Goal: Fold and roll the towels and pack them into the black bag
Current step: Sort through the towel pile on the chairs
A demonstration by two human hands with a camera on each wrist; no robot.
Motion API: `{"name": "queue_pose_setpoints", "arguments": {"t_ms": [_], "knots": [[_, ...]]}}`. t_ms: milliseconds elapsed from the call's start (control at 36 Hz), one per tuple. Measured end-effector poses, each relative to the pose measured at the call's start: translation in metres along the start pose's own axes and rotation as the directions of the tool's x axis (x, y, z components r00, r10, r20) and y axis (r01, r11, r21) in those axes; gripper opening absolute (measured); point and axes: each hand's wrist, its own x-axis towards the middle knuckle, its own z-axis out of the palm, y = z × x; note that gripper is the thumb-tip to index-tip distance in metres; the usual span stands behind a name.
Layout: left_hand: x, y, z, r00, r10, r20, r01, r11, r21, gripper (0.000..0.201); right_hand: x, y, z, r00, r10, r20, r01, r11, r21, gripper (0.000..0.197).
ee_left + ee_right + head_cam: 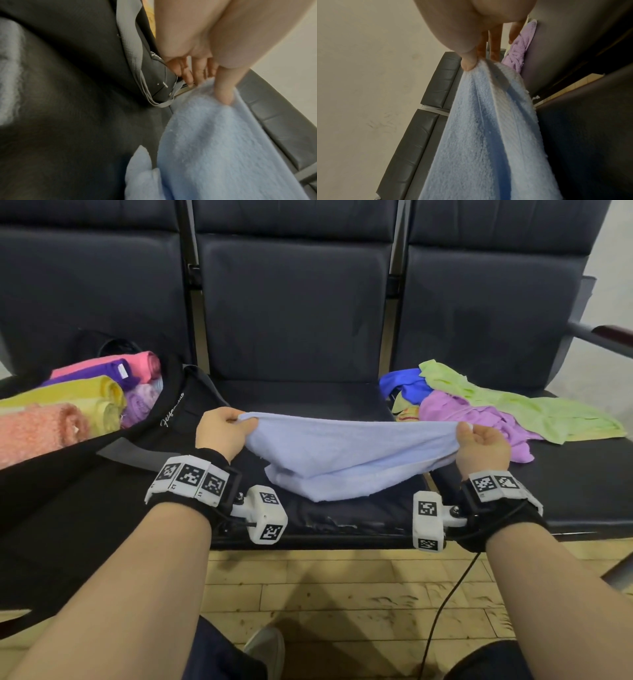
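Over the dark padded bench seat (301, 402) above a wooden floor (342, 594), both hands' grip pinches a blue towel (342, 453).

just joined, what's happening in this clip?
A person is mid-fold on a light blue towel over the middle seat. The left hand and right hand each pinch a top corner, and the lower part rests on the cushion. The black bag on their left already holds several rolled towels. A loose pile of unfolded towels waits on the right seat.
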Motion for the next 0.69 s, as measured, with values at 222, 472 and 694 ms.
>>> {"name": "queue_pose_setpoints", "arguments": {"t_ms": [222, 472, 694], "knots": [[-0.001, 0.012, 0.000, 0.996, 0.084, -0.021, -0.087, 0.984, -0.156, 0.013, 0.000, -0.011, 0.004, 1.000, -0.026, -0.014, 0.027, 0.997, 0.076, 0.039], [-0.016, 0.068, -0.006, 0.918, 0.328, -0.222, -0.393, 0.823, -0.411, 0.005, 0.006, -0.068, -0.003, 0.946, -0.151, -0.287, 0.269, 0.862, 0.430, 0.014], [0.002, 0.034, 0.003, 0.982, -0.143, -0.122, 0.093, 0.934, -0.345, 0.017, 0.004, -0.052, 0.009, 0.951, 0.186, 0.248, -0.252, 0.929, 0.271, 0.032]]}}
